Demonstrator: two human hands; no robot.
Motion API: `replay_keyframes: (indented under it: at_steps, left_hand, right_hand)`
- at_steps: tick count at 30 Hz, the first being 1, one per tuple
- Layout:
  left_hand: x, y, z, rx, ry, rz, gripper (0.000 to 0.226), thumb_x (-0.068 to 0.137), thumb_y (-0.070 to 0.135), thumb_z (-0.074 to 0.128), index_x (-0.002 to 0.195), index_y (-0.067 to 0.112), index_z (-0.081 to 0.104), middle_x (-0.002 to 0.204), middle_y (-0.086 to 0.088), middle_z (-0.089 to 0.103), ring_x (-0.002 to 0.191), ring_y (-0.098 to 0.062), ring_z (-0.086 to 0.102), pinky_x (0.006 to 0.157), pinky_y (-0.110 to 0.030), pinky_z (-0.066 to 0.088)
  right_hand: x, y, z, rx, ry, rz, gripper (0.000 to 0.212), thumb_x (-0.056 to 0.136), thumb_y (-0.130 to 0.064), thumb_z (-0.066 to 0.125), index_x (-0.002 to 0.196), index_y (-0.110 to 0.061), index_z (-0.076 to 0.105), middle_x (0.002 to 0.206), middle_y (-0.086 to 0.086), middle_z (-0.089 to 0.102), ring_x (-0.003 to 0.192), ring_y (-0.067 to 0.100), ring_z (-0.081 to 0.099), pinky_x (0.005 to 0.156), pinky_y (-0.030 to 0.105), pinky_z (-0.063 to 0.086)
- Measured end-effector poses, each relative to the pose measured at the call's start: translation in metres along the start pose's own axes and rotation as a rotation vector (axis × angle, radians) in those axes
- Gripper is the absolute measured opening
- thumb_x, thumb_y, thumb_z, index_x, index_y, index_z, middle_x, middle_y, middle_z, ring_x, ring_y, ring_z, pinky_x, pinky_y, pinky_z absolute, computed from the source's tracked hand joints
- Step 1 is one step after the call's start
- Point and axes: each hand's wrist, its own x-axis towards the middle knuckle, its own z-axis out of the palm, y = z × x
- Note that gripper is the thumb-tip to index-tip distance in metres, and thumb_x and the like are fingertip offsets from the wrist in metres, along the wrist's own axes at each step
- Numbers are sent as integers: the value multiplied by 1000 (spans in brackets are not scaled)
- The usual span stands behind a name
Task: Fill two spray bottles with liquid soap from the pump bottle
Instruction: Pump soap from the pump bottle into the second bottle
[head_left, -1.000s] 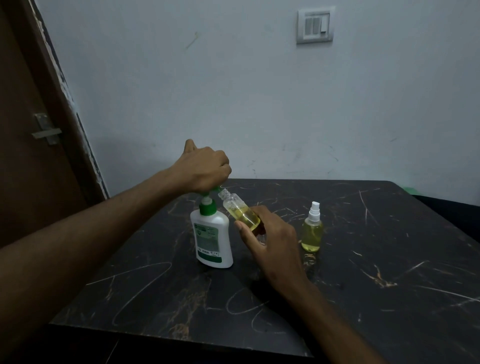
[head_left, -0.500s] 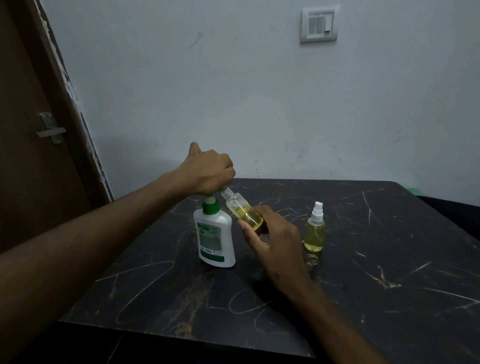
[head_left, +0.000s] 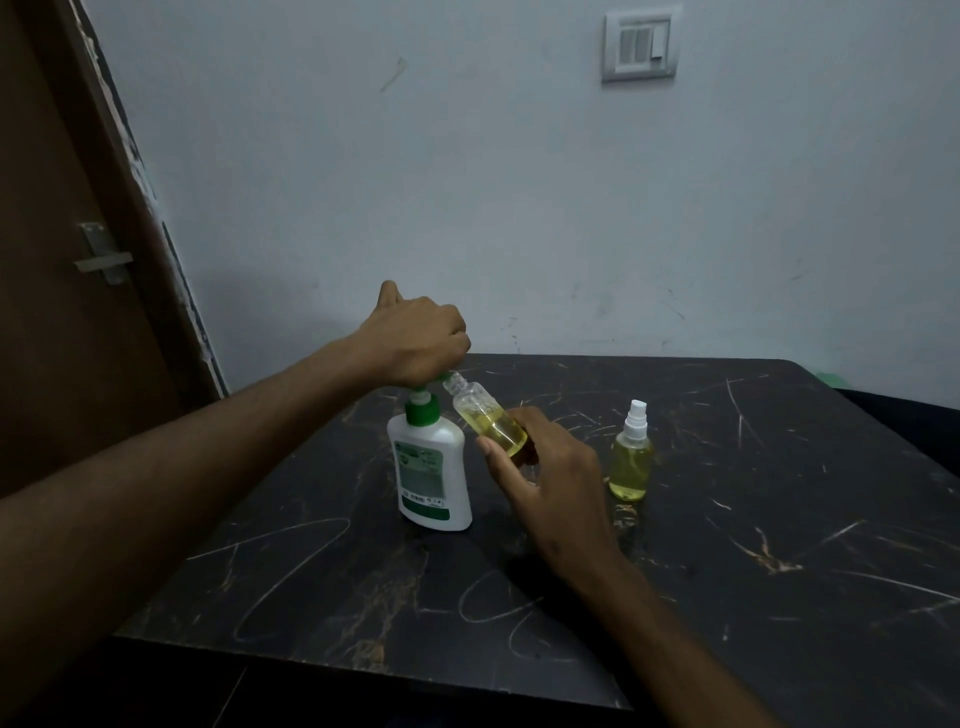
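Our left hand (head_left: 415, 338) curls over the white pump bottle's (head_left: 431, 467) green pump. Our right hand (head_left: 545, 467) grips a tilted, uncapped spray bottle (head_left: 488, 421), half full of yellow soap, against the spout. The capped bottle (head_left: 630, 457) stands nearly full.

Left hand (head_left: 415, 340) has risen slightly from half a second ago; pump head up again, white stem showing above green collar of pump bottle (head_left: 430, 467). Camera view shifted slightly left.

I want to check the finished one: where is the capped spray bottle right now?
In the head view, the capped spray bottle stands upright on the dark table, right of the right hand and untouched.
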Motion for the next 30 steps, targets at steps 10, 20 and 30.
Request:
replay_keyframes:
  at_steps: [10,20,30]
  left_hand:
    - [-1,3,2,10,-20,-3,31,104,22,36,79,16,53,97,-13,68,89,-31,64,89,-47,27]
    - [-2,5,-1,12,-18,-11,33,105,24,36,81,15,56,90,-8,66,83,-26,62,96,-50,30]
    - [0,3,1,44,-27,-8,36,104,21,38,81,8,62,87,-6,62,83,-27,62,96,-50,32]
  right_hand:
    - [0,1,1,1,2,-5,23,101,-51,55,110,-31,60,89,-15,61,81,3,57,69,28,50]
    - [0,0,1,2,-3,-5,21,101,-50,56,112,-32,60,90,-16,61,82,2,58,70,24,49]
    - [1,-1,0,18,-3,-15,20,102,-49,57,110,-31,61,90,-14,62,82,2,58,69,24,50]
